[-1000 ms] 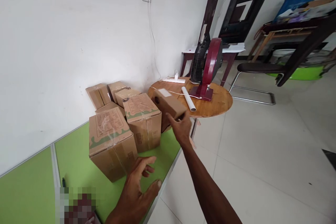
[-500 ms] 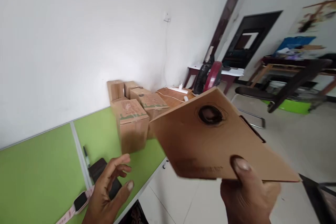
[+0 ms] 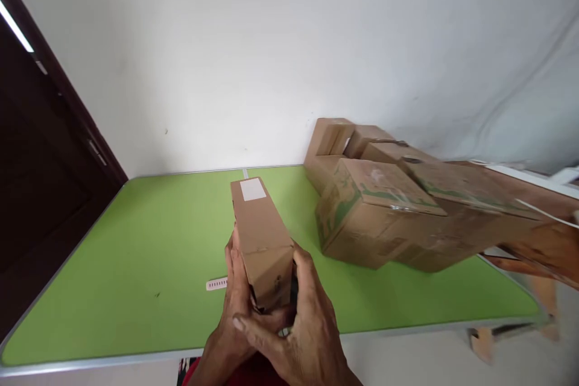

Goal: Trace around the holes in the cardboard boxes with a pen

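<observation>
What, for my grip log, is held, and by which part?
The narrow cardboard box: left hand and right hand hold its sides toward the near end.

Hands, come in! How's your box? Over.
Left hand, right hand: holding narrow brown cardboard box, rectangular white label on top. Taped brown cardboard cartons: apart, to its right. Pale pink strap: beside left hand.

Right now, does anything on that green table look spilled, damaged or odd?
One small dark mark on the green tabletop, left of the left hand, looks odd against the plain surface; whether it's dirt or damage, I can't tell. Nothing looks spilled.
</observation>
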`<state>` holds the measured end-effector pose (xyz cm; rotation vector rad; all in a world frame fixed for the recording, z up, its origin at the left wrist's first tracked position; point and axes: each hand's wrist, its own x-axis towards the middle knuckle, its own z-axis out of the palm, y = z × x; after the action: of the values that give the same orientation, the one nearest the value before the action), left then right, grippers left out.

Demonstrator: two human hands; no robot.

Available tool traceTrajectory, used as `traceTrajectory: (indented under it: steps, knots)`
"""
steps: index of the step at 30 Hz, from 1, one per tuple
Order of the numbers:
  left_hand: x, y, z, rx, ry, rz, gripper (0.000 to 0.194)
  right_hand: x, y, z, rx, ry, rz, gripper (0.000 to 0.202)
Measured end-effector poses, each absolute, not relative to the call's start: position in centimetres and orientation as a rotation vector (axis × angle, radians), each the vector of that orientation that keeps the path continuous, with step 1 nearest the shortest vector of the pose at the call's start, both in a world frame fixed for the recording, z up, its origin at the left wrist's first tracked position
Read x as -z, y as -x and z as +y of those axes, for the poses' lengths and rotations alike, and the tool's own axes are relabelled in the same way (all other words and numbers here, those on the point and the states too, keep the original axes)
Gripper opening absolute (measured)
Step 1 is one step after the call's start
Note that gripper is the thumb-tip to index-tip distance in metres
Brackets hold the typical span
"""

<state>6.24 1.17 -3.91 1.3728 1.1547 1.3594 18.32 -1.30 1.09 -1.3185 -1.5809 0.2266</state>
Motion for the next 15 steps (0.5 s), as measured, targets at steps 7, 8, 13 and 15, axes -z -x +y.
traceTrajectory:
  steps: [7,8,13,15]
  knots:
    - [4.2,-4.6,0.2,-1.329,-0.894,1.091,0.069,0.0,-18.4,-1.8,-0.208,0.988,-1.773,0.090]
    - [4.0,-4.4,0.3,-1.372,-0.836,1.074,0.075,-0.1,-18.4,-1.8,-0.190,0.957,-1.770,0.085]
    - [2.7,-3.8,1.1,-1.455,-0.620,0.881,0.081,-1.7,-19.7,-1.1,-0.231,0.894,-1.826,0.050]
    - [2.6,-3.6,1.5,-1.414,-0.569,0.882,0.075,-2.4,-20.4,-0.9,-0.265,0.892,-1.841,0.052]
